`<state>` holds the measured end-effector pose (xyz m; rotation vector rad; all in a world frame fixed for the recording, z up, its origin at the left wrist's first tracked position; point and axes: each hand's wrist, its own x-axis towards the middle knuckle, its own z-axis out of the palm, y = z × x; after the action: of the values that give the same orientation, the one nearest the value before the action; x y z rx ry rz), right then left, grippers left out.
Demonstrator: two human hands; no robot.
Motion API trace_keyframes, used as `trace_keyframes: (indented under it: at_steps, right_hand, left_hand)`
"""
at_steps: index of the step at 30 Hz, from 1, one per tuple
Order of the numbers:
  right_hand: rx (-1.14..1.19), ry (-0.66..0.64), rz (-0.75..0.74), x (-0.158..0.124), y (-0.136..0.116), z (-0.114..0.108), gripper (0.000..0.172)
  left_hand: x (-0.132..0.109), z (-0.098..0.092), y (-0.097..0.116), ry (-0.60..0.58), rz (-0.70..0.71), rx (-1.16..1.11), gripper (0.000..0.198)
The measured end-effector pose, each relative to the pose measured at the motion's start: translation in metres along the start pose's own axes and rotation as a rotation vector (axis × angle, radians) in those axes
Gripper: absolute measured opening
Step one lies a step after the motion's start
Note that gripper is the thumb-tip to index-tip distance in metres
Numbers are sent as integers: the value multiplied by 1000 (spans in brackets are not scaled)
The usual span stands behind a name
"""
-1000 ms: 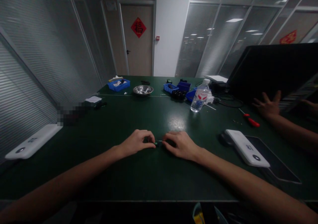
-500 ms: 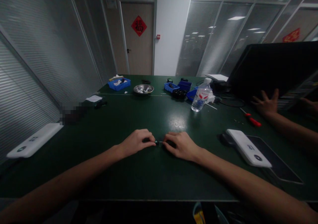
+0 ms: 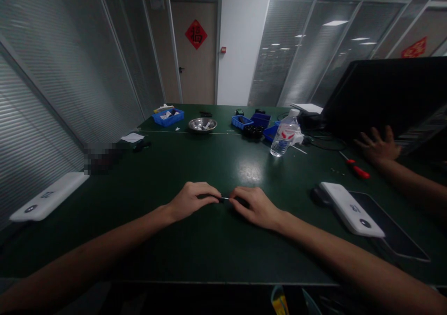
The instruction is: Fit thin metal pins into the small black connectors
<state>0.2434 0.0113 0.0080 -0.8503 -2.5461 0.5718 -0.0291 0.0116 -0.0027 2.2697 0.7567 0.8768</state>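
Observation:
Just above the green table [image 3: 195,245], my left hand [image 3: 193,201] and my right hand [image 3: 256,207] face each other a few centimetres apart. The left thumb and fingers are pinched on a small dark piece [image 3: 221,200], most of it covered by the fingertips. A thin, pale metallic rod [image 3: 226,198] spans the gap, its other end between my right thumb and index finger. Both things are too small to name more exactly, and I cannot tell whether they are one part.
Beyond my hands stand a water bottle [image 3: 283,134], a metal bowl [image 3: 202,125] and a blue basket [image 3: 168,118]. To the right lie a white device [image 3: 352,208] and a red-handled screwdriver [image 3: 359,169]. Another person's hand [image 3: 380,145] is by a black monitor [image 3: 391,93].
My hands stay almost in place. The left fingers have closed further over the dark piece, so less of it shows. The other person's hand at the monitor has shifted slightly.

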Motion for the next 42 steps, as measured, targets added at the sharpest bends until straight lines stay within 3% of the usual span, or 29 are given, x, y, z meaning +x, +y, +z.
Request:
trace_keyframes:
  at_steps: [4, 9, 11, 17, 25, 29, 35, 42]
  right_hand:
    - [53, 30, -15, 0, -2, 1, 23]
    - [-152, -29, -44, -1, -2, 3, 22]
    - [-114, -29, -44, -2, -2, 3, 21]
    - [186, 102, 12, -1, -4, 5, 21]
    - [244, 125, 19, 1, -7, 6, 24]
    - [194, 104, -3, 0, -7, 5, 24]
    - [-87, -62, -59, 1, -4, 2, 21]
    - [226, 85, -1, 2, -10, 7, 22]
  left_hand:
    - [0, 1, -3, 69, 48, -17, 21]
    - [0, 0, -5, -47, 192, 136, 25]
    - [0, 0, -3, -45, 216, 144, 25]
    - [2, 5, 6, 216, 178, 24, 23]
    - [5, 12, 15, 354, 177, -41, 19]
    - [4, 9, 15, 320, 158, -23, 17]
    - [1, 5, 5, 29, 134, 96, 19]
    - [4, 12, 15, 201, 71, -61, 16]
